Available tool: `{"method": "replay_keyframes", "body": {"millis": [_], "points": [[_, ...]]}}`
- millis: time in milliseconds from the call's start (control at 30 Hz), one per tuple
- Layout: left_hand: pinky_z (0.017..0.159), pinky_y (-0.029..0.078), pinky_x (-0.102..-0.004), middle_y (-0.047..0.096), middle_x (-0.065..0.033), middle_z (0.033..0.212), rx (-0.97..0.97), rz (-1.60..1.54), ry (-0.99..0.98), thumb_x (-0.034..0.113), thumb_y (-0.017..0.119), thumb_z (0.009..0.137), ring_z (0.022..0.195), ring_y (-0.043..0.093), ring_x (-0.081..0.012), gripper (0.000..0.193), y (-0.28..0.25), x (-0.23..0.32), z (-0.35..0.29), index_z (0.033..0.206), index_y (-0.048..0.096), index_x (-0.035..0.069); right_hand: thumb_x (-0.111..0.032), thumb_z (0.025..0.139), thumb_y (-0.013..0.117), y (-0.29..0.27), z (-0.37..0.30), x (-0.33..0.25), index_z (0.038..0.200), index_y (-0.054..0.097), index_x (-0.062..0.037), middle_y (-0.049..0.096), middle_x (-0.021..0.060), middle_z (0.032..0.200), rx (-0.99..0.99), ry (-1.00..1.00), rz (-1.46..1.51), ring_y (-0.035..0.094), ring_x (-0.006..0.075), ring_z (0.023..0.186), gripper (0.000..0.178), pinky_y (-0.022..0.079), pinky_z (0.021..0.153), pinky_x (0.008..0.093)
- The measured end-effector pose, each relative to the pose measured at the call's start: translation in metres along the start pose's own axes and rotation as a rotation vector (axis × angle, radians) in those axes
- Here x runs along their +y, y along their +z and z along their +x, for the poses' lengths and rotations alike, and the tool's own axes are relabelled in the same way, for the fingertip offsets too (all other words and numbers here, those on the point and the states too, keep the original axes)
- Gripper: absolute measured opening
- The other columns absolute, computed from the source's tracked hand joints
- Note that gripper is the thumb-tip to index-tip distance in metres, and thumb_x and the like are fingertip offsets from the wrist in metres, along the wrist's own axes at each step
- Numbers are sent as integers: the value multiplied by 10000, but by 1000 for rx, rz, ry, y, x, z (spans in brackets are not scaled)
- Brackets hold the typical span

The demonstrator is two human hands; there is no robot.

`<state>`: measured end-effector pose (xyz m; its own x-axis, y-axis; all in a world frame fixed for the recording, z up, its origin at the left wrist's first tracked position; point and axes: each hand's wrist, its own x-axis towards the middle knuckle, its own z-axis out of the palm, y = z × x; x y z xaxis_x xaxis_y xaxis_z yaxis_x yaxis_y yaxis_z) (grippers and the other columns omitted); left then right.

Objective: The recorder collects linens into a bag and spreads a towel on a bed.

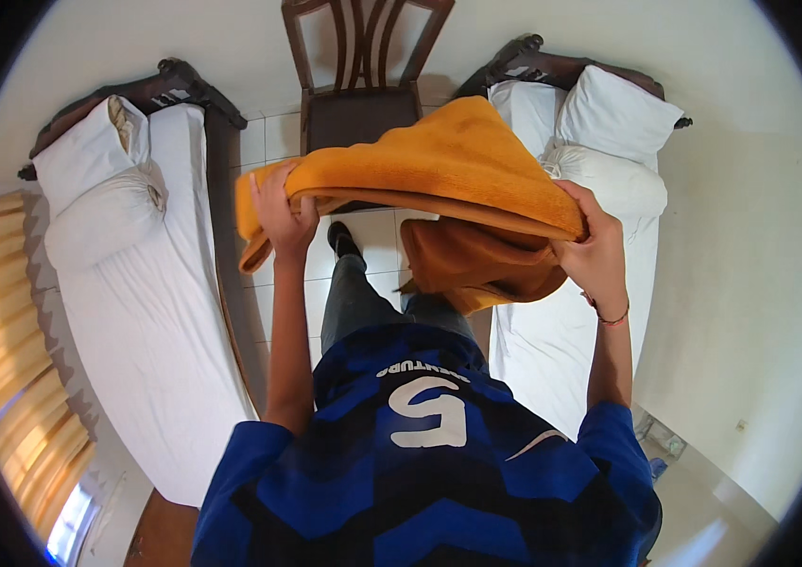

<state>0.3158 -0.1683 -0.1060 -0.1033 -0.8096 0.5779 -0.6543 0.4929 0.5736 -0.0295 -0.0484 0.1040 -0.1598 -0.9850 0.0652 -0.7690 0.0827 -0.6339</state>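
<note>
An orange fleecy blanket (420, 156) hangs in the air in front of me, stretched between my two hands. My left hand (284, 215) is closed round its left edge, where a short end droops below the fingers. On the other side my right hand (595, 241) grips the right corner, thumb toward me. A darker brown-orange fold (476, 255) dangles beneath the upper layer, near my right hand and above my legs. Part of the chair seat behind is covered by the cloth.
A bed with white sheet (141, 312) stands to my left, bearing a pillow (94, 156) and bolster (108, 217). Another white bed (561, 340) is to my right, also with pillow (618, 113) and bolster (609, 178). A dark wooden chair (363, 104) stands ahead; a yellow curtain (13, 331) hangs far left.
</note>
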Motion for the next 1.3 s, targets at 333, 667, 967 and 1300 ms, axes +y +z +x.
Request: {"method": "replay_keyframes", "body": {"millis": [333, 667, 967, 1300], "points": [[694, 541, -369, 682, -132, 939, -248, 610, 620, -21, 746, 465, 815, 672, -296, 640, -181, 193, 53, 1095, 639, 14, 53, 667, 675, -72, -131, 101, 1269, 515, -45, 666, 142, 1101, 256, -53, 341, 665, 250, 975, 630, 504, 862, 312], [669, 534, -375, 620, -203, 872, -563, 733, 1076, 34, 717, 517, 777, 654, -338, 544, -299, 392, 26, 1039, 613, -81, 1, 601, 691, 60, -231, 207, 1168, 572, -56, 613, 138, 1058, 66, -287, 294, 576, 354, 1040, 582, 477, 877, 392], [694, 516, -400, 637, -178, 938, -393, 849, 489, 180, 764, 638, 819, 649, -349, 533, -492, 293, -148, 1099, 583, -19, -136, 660, 782, 26, -310, 150, 1117, 592, -62, 628, 130, 1045, -237, -510, 59, 570, 347, 1071, 500, 369, 1031, 471], [614, 554, -349, 642, -128, 891, -535, 741, 387, 261, 870, 644, 743, 656, -286, 568, -574, 233, -356, 1054, 593, -15, 72, 664, 555, 11, -411, 90, 1222, 594, -93, 661, 138, 1091, -462, -406, -46, 633, 355, 963, 583, 520, 823, 390]]}}
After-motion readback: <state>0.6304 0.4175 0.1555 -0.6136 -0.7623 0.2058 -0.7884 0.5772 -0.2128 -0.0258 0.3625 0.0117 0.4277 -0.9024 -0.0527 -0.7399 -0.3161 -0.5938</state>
